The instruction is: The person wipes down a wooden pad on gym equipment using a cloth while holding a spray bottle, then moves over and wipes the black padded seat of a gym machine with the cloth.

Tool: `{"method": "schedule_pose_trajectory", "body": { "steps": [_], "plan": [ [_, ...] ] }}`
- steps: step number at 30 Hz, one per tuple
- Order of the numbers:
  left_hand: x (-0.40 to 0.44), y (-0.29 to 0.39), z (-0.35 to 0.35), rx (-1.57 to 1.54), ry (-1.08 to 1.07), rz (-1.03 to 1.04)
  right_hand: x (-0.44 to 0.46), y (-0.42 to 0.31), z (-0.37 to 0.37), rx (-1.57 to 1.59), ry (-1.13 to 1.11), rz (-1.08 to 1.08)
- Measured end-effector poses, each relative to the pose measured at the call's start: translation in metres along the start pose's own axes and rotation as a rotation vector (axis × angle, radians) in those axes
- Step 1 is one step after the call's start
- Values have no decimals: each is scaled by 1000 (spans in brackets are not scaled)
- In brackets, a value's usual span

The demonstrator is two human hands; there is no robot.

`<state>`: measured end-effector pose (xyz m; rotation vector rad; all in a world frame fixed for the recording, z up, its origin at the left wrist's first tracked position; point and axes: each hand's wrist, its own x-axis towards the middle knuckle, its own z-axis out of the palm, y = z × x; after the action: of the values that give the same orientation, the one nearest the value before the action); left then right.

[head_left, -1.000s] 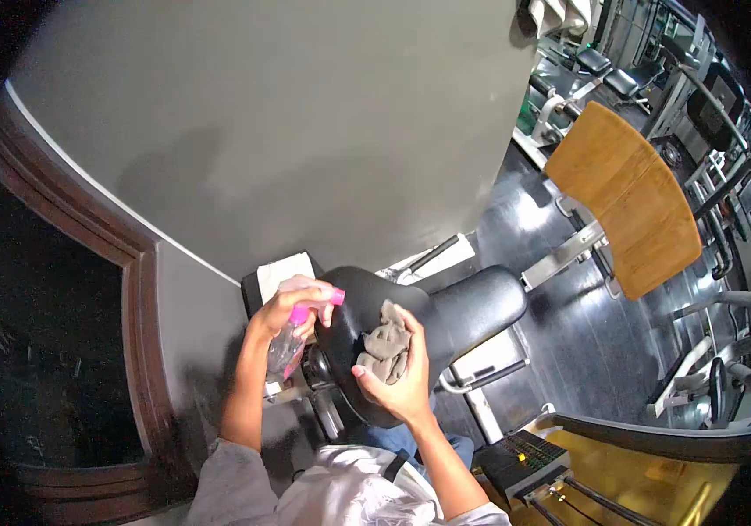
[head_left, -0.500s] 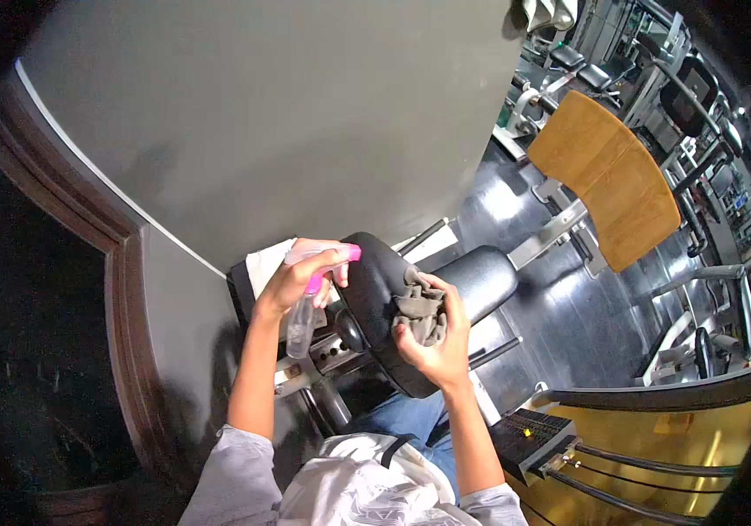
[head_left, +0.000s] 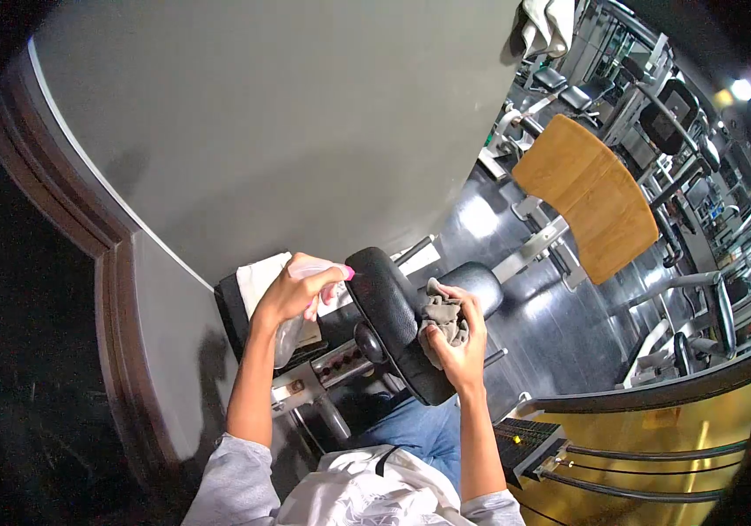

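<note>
Hands apart: left hand (head_left: 295,291) is closed round the bottle (head_left: 288,342) just beside the black pad (head_left: 386,294), pink nozzle (head_left: 347,273) toward the pad's upper end, and right hand (head_left: 465,349) is clamped on the crumpled grey cloth (head_left: 442,316) at the pad's other side, contact unclear, near the seat (head_left: 480,279).

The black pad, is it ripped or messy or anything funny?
Nothing stands out: the black pad shows no tear or spill I can see. The grey cloth is just bunched in the right hand.
</note>
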<state>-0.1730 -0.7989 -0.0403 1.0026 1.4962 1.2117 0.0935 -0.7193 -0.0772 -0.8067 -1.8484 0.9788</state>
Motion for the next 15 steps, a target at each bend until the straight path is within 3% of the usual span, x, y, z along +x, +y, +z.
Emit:
{"method": "schedule_pose_trajectory", "body": {
  "steps": [2, 6, 8, 10, 12, 15],
  "plan": [
    [-8, -3, -4, 25, -29, 23, 5, -2, 1, -69, 31, -60],
    [-32, -15, -5, -93, -10, 61, 34, -33, -3, -95, -160, -138],
    [-40, -27, -7, -165, 0, 101, 55, -44, 1, -186, -377, -141],
    [-50, -34, -7, -145, 28, 101, 78, -51, 11, -181, -434, -159],
    [-55, -43, -9, -197, 109, 117, 100, -49, 26, -285, -607, -328],
    [-63, -43, -11, -205, 170, 168, 125, -48, 51, -468, -790, -333]
  ]
}}
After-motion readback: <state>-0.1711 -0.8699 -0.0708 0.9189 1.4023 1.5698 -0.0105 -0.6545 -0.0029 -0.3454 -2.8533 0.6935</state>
